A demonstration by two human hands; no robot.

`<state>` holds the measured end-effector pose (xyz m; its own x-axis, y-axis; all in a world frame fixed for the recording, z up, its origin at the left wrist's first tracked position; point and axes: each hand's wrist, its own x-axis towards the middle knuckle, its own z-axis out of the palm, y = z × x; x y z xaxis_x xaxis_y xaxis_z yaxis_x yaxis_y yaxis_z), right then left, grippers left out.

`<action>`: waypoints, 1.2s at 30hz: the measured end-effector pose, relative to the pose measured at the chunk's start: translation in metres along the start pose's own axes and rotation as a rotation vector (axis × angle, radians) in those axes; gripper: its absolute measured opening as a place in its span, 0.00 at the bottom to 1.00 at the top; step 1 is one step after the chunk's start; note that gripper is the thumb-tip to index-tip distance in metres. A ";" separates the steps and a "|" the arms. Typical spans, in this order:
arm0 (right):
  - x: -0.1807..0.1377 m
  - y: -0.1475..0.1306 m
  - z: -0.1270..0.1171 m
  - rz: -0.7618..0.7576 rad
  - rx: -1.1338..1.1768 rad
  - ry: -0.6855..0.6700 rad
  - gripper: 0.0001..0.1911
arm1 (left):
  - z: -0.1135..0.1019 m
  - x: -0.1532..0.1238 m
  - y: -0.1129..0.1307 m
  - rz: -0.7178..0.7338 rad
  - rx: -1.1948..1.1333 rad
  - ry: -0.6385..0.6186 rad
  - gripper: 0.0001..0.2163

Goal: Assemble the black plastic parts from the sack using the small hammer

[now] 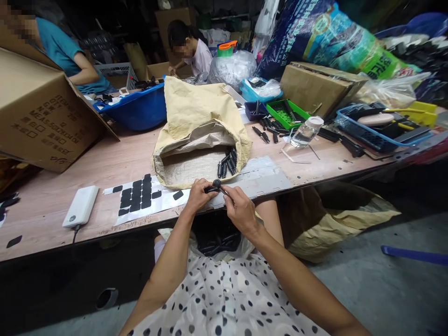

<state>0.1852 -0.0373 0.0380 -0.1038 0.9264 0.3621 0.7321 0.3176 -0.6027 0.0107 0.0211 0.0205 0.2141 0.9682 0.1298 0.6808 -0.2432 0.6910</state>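
Observation:
My left hand (198,196) and my right hand (241,210) meet at the table's front edge, both pinched on a small black part (216,185) with a round head. Just beyond them lies a tan woven sack (196,126), its mouth open toward me, with several similar black parts (227,165) spilling from it. A white sheet with black adhesive pads (137,196) lies left of my hands. In my lap sits a bag holding more black parts (219,240).
A white power bank (80,206) lies at the left. A large cardboard box (38,112), a blue basin (140,109), a green tray (285,113), a clear bottle (307,132) and a blue basket (378,126) crowd the table. Two other people sit at the far side.

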 end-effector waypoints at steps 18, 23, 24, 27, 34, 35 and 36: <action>0.085 0.096 -0.053 0.503 -0.375 0.198 0.22 | 0.000 -0.004 0.008 -0.027 0.056 0.037 0.08; 0.103 0.119 -0.045 0.563 -0.506 0.130 0.22 | -0.001 -0.004 0.005 -0.022 0.060 0.036 0.07; 0.102 0.119 -0.042 0.545 -0.525 0.136 0.22 | -0.002 -0.003 0.004 -0.016 0.062 0.033 0.06; 0.098 0.117 -0.036 0.513 -0.574 0.144 0.22 | -0.006 -0.006 0.005 0.036 0.064 0.032 0.05; 0.099 0.117 -0.032 0.503 -0.620 0.136 0.21 | 0.009 -0.062 0.034 0.388 0.077 0.006 0.04; 0.099 0.117 -0.031 0.503 -0.625 0.135 0.21 | 0.012 -0.067 0.039 0.411 0.068 0.008 0.05; 0.099 0.117 -0.031 0.502 -0.629 0.135 0.21 | 0.015 -0.069 0.043 0.410 0.052 0.024 0.05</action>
<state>0.2816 0.0854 0.0248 0.3898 0.8829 0.2618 0.9150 -0.3392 -0.2185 0.0359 -0.0570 0.0309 0.4590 0.7913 0.4040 0.5773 -0.6113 0.5414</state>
